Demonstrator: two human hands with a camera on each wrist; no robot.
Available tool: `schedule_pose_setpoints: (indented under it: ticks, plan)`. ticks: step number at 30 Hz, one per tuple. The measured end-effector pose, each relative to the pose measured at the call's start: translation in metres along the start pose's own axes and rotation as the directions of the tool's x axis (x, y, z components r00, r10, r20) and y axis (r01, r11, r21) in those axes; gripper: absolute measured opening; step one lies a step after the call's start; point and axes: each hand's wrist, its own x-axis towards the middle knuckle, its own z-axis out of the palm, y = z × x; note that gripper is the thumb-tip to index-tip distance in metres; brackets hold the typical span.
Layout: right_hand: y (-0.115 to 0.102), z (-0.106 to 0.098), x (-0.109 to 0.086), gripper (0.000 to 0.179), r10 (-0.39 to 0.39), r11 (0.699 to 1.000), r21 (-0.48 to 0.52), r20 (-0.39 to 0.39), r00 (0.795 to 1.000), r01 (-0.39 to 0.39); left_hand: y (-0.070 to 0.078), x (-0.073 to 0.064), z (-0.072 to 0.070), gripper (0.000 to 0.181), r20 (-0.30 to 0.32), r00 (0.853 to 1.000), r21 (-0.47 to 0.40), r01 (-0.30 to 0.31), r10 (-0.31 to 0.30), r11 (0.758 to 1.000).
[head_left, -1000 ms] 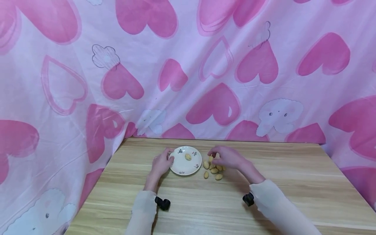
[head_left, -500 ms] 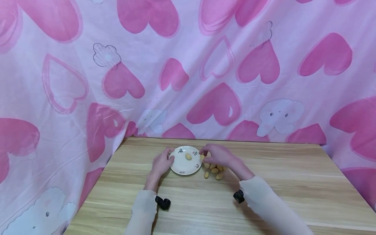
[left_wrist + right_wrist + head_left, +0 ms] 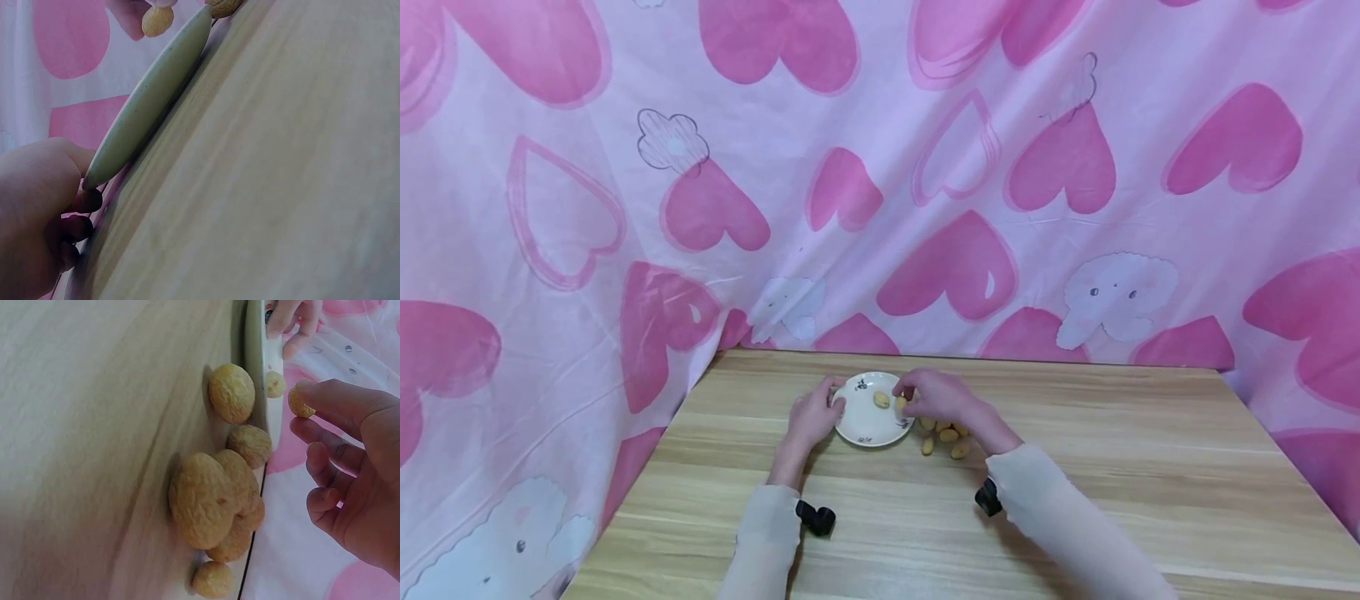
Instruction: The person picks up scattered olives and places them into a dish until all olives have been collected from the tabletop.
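Note:
A round white plate (image 3: pixel 862 431) with small dark floral prints lies on the table. My left hand (image 3: pixel 811 417) pinches its left rim, thumb on the edge and fingers curled below, as the left wrist view shows. My right hand (image 3: pixel 942 395) holds a tan, wrinkled, oval nut (image 3: pixel 300 403) between thumb and fingertips, over the right side of the plate. Another such nut (image 3: pixel 882 400) sits on the plate near its middle. Several more nuts (image 3: pixel 201 500) lie in a loose cluster on the table, right of the plate and partly under my right hand in the head view.
The wood-grain table (image 3: pixel 880 517) reaches back to a pink heart-print cloth (image 3: pixel 947 267) hanging behind it and at the sides. Black wrist cameras sit on both sleeves, such as the left camera (image 3: pixel 816 518).
My right hand has moved left from the cluster to over the plate, carrying a nut. My left hand has stayed at the plate's rim.

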Motion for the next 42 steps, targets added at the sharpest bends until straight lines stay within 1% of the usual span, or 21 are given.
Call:
schedule_pose_setpoints:
  ticks: [4, 8, 14, 18, 23, 27, 31, 37, 42]
  plan:
    - [0.001, 0.005, 0.006, 0.029, 0.01, 1.0, -0.001, -0.002, 1.0, -0.01, -0.001, -0.001, 0.0, 0.029, 0.001, 1.0, 0.004, -0.001, 0.001, 1.0]
    - [0.001, 0.01, 0.011, 0.029, 0.003, 1.0, -0.004, -0.014, 1.0, -0.003, -0.001, -0.001, 0.0, 0.029, -0.001, 1.0, 0.004, -0.006, 0.006, 1.0]
    - [0.001, 0.016, 0.016, 0.027, -0.002, 1.0, -0.013, -0.026, 1.0, 0.002, -0.001, 0.0, 0.001, 0.029, 0.01, 1.0, 0.006, 0.01, -0.01, 1.0]
    - [0.001, 0.02, 0.019, 0.027, 0.017, 0.999, -0.035, -0.041, 0.999, -0.019, -0.001, 0.0, 0.0, 0.03, 0.02, 1.0, 0.003, 0.014, -0.014, 1.0]
    - [0.002, 0.025, 0.022, 0.028, 0.016, 0.998, -0.066, -0.068, 0.998, -0.021, -0.001, 0.0, 0.0, 0.031, 0.023, 0.999, -0.005, 0.022, -0.021, 1.0]
    - [0.003, 0.026, 0.023, 0.028, 0.018, 0.995, -0.091, -0.075, 0.997, -0.025, 0.0, 0.0, 0.0, 0.031, 0.02, 1.0, -0.007, 0.021, -0.021, 1.0]
    - [0.003, 0.026, 0.02, 0.028, 0.017, 0.996, -0.082, -0.086, 0.996, -0.024, 0.0, -0.001, 0.0, 0.03, 0.018, 1.0, -0.007, 0.013, -0.013, 1.0]
    - [0.003, 0.02, 0.011, 0.026, 0.019, 0.999, -0.026, -0.11, 0.994, -0.022, 0.0, -0.001, 0.0, 0.03, 0.014, 1.0, 0.0, 0.011, -0.011, 1.0]
    - [0.007, 0.015, 0.004, 0.023, -0.009, 1.0, -0.023, -0.129, 0.992, 0.006, 0.0, 0.0, 0.0, 0.03, 0.013, 1.0, -0.005, 0.01, -0.01, 1.0]
